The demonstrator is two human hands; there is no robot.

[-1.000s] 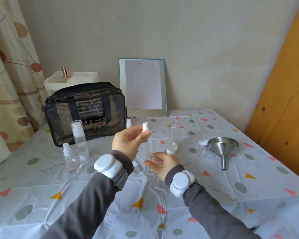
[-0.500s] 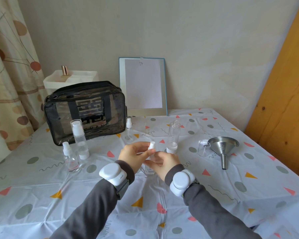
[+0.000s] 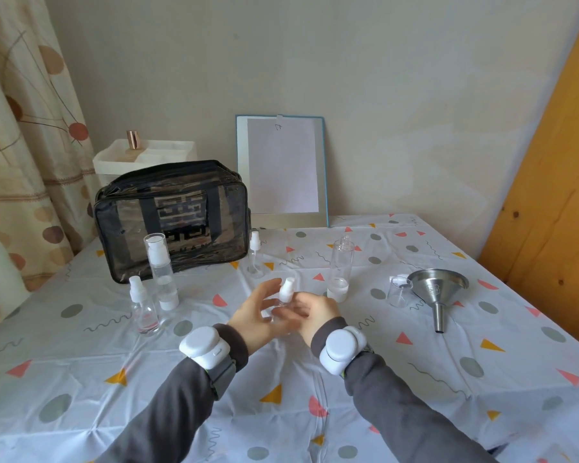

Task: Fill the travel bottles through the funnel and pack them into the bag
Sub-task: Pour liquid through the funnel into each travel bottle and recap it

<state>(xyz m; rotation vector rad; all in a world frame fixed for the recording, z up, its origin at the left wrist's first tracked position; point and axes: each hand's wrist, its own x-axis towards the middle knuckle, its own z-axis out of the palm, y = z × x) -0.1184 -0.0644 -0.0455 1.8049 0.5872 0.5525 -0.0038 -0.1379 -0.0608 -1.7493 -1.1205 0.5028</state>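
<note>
A small clear spray bottle (image 3: 285, 293) with a white spray head stands upright between my hands near the table's middle. My right hand (image 3: 311, 310) grips its body from the right. My left hand (image 3: 256, 314) is beside it on the left, fingers straight and spread, palm toward the bottle. The steel funnel (image 3: 437, 290) lies on its side at the right, spout toward me. The black see-through bag (image 3: 171, 218) stands at the back left, its top shut as far as I can tell.
A tall pump bottle (image 3: 159, 272) and a small spray bottle (image 3: 142, 309) stand left of my hands. Another spray bottle (image 3: 255, 255) and an uncapped tall bottle (image 3: 341, 269) stand behind them. A clear cap (image 3: 398, 290) lies by the funnel. A board (image 3: 283, 168) leans on the wall.
My left hand brought the white spray head down onto the bottle held by my right hand, then let go of it and spread its fingers.
</note>
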